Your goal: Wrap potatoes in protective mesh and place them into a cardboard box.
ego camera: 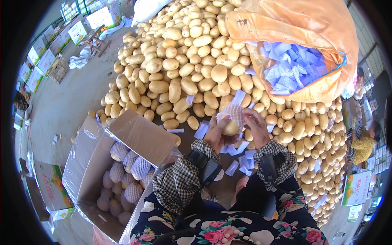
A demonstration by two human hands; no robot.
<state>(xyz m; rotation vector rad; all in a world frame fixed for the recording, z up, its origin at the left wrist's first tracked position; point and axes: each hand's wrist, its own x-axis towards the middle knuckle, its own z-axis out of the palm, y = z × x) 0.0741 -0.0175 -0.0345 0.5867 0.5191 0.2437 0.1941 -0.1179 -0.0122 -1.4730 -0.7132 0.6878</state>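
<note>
My left hand (218, 134) holds a potato (231, 128) from below and the left side. A white foam net sleeve (231, 112) covers the upper part of that potato. With thumb and fingers, my right hand (256, 126) pinches the sleeve's right edge. Behind both hands rises a large heap of bare potatoes (186, 72). An orange sack (294, 24) lies open on the heap, full of lilac foam net sleeves (291, 67). To the left stands an open cardboard box (95, 171) holding netted potatoes (133, 193) in layers.
Loose foam sleeves (242, 162) lie on the floor below my hands. A closed printed carton (52, 186) stands left of the open box. Further off are stacked cartons (46, 61), a small wooden stool (96, 41) and a wicker crate (58, 70). A person (363, 147) sits at the right.
</note>
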